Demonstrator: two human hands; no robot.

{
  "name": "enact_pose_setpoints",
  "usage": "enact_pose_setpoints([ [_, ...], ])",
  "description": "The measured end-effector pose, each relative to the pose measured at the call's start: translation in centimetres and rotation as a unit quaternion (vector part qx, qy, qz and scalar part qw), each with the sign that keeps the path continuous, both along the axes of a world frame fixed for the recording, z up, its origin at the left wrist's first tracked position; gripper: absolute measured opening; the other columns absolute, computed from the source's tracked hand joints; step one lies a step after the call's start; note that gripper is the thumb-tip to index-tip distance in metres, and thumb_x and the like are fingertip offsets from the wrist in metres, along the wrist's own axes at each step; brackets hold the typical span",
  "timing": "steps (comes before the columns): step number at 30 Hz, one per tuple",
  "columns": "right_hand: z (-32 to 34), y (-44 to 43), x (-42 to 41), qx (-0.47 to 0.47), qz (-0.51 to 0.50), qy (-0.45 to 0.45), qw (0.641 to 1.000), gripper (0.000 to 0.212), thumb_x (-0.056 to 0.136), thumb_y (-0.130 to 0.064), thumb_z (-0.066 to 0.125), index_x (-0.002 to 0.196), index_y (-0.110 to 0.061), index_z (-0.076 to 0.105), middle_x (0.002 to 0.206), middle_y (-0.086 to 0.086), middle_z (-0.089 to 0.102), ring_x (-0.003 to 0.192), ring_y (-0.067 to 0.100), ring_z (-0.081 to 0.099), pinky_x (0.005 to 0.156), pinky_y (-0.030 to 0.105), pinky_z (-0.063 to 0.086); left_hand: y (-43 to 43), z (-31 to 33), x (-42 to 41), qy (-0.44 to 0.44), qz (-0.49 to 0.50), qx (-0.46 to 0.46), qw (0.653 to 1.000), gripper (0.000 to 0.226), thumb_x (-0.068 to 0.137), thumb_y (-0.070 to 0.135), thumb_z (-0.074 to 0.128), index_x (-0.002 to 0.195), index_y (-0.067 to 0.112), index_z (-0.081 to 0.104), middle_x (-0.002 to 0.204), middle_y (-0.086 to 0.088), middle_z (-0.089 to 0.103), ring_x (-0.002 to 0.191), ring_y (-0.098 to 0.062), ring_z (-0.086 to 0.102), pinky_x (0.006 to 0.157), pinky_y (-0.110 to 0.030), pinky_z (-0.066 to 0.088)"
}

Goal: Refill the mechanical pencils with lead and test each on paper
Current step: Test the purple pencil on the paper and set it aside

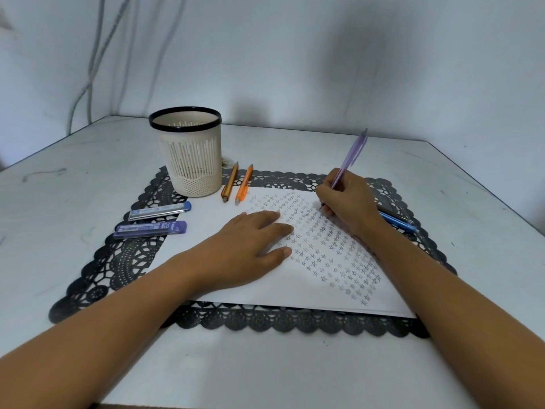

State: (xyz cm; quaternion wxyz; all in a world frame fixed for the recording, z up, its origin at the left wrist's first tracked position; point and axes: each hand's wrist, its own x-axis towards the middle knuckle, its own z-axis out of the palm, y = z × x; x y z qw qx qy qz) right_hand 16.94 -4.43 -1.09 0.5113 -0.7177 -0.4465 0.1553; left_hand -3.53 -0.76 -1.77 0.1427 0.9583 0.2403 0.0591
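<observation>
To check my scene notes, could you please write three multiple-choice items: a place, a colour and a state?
1. The lead cases lie: A) by the left edge of the paper; B) by its right edge; C) at its middle.
2. The pencil in the right hand is: A) orange; B) purple; C) green.
3. The left hand is: A) flat on the paper; B) gripping a lead case; C) raised in the air.
Answers: 1 A, both lie at its left side; 2 B, its barrel is purple; 3 A, straight fingers press the paper.
</observation>
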Motion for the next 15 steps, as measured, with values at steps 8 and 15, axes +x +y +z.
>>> enact_pose_setpoints([
  [8,0.07,-0.22,0.15,0.002,0.036,0.051,0.998,0.001,0.081,-0.003,0.056,0.081,-0.003,0.055,0.073,0.016,0.058,0.053,0.014,0.055,0.050,0.018,0.050,0.07,0.07,0.04,0.007,-0.001,0.002,1.000,0.048,0.093,0.049,0.033,0.139,0.036,0.029,0.153,0.005,0.018,0.138,-0.014,0.017,0.111,-0.028,0.013],
  [15,-0.17,0.04,0.06,0.012,-0.003,0.004,1.000,0.006,0.081,-0.010,0.058,0.082,-0.005,0.053,0.067,0.009,0.055,0.052,0.013,0.053,0.048,0.017,0.049,0.01,-0.01,0.14,0.002,0.001,0.005,1.000,0.048,0.093,0.048,0.034,0.139,0.035,0.030,0.153,0.004,0.019,0.138,-0.015,0.018,0.111,-0.026,0.013],
])
